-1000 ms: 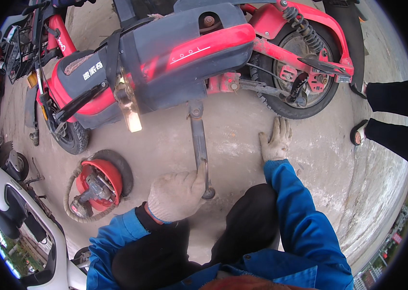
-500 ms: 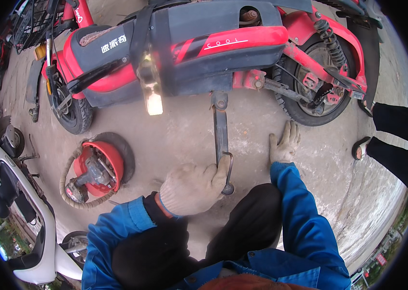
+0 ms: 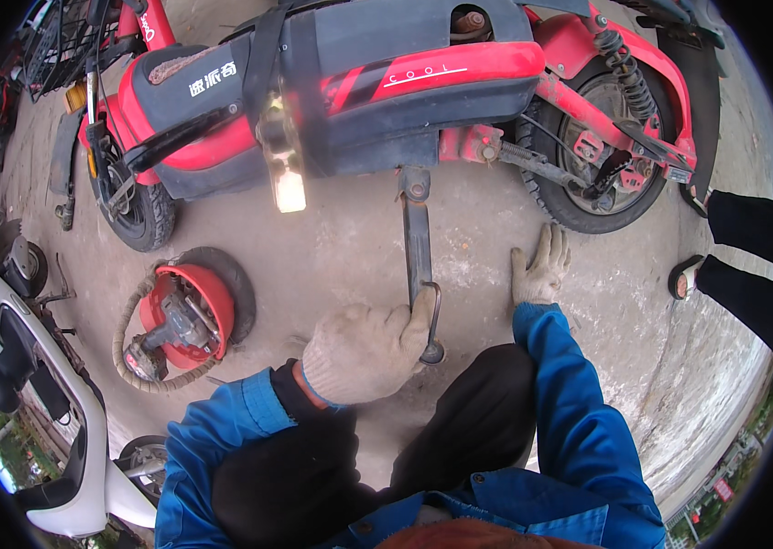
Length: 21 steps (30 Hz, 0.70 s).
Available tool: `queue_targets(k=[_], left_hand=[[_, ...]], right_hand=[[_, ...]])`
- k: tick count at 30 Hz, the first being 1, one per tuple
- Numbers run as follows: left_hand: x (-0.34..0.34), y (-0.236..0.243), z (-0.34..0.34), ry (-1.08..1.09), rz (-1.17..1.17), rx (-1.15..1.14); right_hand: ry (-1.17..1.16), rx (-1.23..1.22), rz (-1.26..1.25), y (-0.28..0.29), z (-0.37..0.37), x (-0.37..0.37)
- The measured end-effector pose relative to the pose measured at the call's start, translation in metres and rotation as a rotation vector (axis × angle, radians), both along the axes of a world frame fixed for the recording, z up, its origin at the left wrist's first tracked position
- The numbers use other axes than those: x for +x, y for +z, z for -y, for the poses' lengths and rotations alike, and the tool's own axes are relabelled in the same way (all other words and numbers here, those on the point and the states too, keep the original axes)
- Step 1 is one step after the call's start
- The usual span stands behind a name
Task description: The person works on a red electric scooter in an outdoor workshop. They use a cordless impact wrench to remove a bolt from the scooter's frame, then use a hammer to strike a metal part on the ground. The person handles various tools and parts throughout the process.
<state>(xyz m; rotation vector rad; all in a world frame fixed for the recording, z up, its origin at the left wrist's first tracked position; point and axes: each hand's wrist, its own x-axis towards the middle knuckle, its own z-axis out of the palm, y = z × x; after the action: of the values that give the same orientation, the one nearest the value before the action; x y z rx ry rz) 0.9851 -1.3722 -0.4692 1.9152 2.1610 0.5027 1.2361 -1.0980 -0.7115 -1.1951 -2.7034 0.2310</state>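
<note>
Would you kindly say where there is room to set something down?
Bare concrete shows between the red tub and the kickstand, and between the kickstand and the right hand. It is crowded around the left hand at the kickstand's lower end, and by the white scooter at far left.

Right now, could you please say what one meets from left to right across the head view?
White-framed scooter, round red bowl, cream-gloved left hand, cream-gloved right hand, bystander's black trouser legs.
</note>
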Motion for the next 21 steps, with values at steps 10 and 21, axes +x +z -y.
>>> queue_targets(k=[10,21], left_hand=[[-0.0001,-0.0015,-0.0004,0.013,0.004,0.016],[-0.0007,-0.0016,-0.0002,0.010,-0.016,0.019]], right_hand=[[0.000,0.004,0.018,-0.0044,-0.0007,0.0013],[-0.001,-0.009,0.026,-0.0021,-0.0006,0.0010]])
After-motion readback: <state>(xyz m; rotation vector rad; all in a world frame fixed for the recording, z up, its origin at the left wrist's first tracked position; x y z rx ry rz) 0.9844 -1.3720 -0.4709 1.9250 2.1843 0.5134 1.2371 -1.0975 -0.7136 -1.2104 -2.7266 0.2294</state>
